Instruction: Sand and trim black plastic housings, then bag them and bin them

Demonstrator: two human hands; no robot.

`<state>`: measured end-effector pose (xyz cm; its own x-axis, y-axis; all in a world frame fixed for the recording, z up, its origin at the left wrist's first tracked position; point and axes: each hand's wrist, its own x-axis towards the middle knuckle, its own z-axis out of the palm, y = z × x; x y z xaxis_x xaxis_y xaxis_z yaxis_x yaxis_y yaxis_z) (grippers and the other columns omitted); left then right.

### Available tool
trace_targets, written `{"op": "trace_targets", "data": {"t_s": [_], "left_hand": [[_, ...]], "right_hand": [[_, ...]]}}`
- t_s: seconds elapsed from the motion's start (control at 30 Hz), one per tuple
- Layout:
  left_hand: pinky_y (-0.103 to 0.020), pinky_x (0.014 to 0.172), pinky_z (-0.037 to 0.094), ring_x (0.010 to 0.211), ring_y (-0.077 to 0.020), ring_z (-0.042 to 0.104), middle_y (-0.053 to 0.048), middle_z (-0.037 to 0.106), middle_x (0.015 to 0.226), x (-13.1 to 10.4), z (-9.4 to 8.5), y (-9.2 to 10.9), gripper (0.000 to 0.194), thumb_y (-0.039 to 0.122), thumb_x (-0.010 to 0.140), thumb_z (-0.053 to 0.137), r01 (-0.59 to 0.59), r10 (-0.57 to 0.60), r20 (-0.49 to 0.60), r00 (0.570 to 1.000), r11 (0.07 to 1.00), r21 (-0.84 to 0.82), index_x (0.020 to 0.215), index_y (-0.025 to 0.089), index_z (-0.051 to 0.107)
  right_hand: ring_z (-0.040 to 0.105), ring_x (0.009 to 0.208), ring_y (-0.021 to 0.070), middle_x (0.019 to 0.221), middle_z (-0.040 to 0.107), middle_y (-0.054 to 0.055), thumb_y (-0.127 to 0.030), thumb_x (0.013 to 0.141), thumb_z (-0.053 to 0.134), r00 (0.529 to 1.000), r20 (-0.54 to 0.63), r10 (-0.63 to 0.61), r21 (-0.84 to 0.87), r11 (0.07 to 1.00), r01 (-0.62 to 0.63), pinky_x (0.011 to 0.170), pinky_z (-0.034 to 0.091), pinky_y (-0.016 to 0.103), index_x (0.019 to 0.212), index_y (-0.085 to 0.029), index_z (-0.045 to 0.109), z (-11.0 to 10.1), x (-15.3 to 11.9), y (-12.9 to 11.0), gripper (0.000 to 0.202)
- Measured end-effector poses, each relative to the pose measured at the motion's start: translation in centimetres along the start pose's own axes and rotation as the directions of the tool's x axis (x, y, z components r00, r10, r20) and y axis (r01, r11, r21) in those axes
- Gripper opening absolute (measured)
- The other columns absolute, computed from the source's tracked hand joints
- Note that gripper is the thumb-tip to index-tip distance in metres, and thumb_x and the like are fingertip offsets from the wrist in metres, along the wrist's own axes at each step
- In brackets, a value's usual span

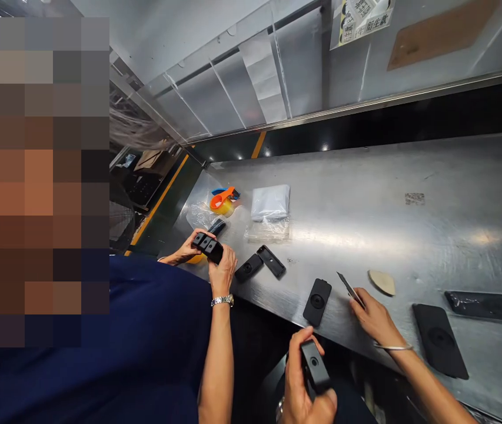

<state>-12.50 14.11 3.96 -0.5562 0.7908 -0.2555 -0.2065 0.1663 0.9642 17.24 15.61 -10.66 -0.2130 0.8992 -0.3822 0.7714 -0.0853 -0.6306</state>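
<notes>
Near the bottom centre, my left hand [297, 377] is wrapped round a small black part [316, 366] with a round hole in its face. My right hand [372, 316], with a bangle at the wrist, grips a thin pointed blade tool [348, 287] that points up and to the left over the metal table [348, 206]. Between the hands, close to the table's front edge, lies a flat black piece [317, 301] with a round centre. A beige pad [382, 282] rests beyond my right hand.
A co-worker in a dark blue top [153, 341] at the left holds black parts [207, 245]. Two black parts [271, 261] lie nearby. Farther back are an orange tape dispenser [221, 201] and white bags [271, 203]. Larger black pieces [440, 340] lie right.
</notes>
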Motion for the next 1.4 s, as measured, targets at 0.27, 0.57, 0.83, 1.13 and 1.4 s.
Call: {"op": "trace_targets", "data": {"t_s": [0.27,0.57,0.83,1.13,1.4], "left_hand": [[-0.035,0.101,0.041,0.13,-0.0236,0.038,-0.006,0.061,0.094,1.3,0.7,0.0,0.035,0.048,0.084,0.044,-0.198,0.202,0.066,0.977,0.978,-0.061,0.094,0.022,0.064],[-0.047,0.074,0.051,0.078,-0.0307,0.06,-0.007,0.061,0.082,-16.8,5.0,-6.2,0.074,0.067,0.043,0.075,-0.291,0.201,0.35,0.915,0.929,0.228,0.107,0.031,0.064],[-0.05,0.07,0.05,0.073,-0.0292,0.06,-0.007,0.063,0.085,-16.2,4.6,-6.9,0.069,0.069,0.056,0.067,-0.454,0.327,0.42,0.847,0.856,0.248,0.116,0.035,0.059],[-0.047,0.069,0.052,0.072,-0.0276,0.061,-0.007,0.063,0.087,-16.6,4.7,-7.4,0.068,0.069,0.058,0.065,-0.497,0.363,0.432,0.826,0.831,0.251,0.116,0.034,0.058],[-0.05,0.07,0.053,0.072,-0.0282,0.061,-0.007,0.063,0.086,-16.5,5.0,-7.1,0.068,0.071,0.063,0.059,-0.571,0.388,0.488,0.782,0.76,0.31,0.12,0.034,0.052]], "right_hand": [[0.063,0.078,0.0187,0.079,0.066,0.002,-0.044,0.089,0.038,0.956,0.074,-0.283,0.404,0.885,0.231,0.068,0.05,0.024,0.093,-0.023,0.062,-5.3,-8.4,-3.9,0.032],[0.061,0.068,0.0155,0.078,0.065,0.002,-0.033,0.09,0.044,0.888,0.012,-0.46,0.583,0.724,0.367,0.063,0.05,0.023,0.088,-0.025,0.062,-8.0,-12.2,-7.2,0.02],[0.054,0.058,0.0115,0.066,0.056,-0.002,-0.035,0.095,0.031,0.904,0.128,-0.408,0.455,0.834,0.312,0.057,0.042,0.022,0.074,-0.022,0.051,-6.2,-12.8,-6.9,0.032],[0.047,0.05,0.0101,0.056,0.048,-0.004,-0.04,0.095,0.028,0.929,0.081,-0.36,0.348,0.884,0.312,0.05,0.034,0.023,0.062,-0.022,0.036,-5.2,-12.9,-6.8,0.038],[0.049,0.05,0.0097,0.057,0.051,-0.004,-0.041,0.095,0.029,0.924,0.103,-0.368,0.351,0.883,0.312,0.05,0.034,0.022,0.061,-0.022,0.036,-5.2,-13.0,-6.9,0.039]]}}
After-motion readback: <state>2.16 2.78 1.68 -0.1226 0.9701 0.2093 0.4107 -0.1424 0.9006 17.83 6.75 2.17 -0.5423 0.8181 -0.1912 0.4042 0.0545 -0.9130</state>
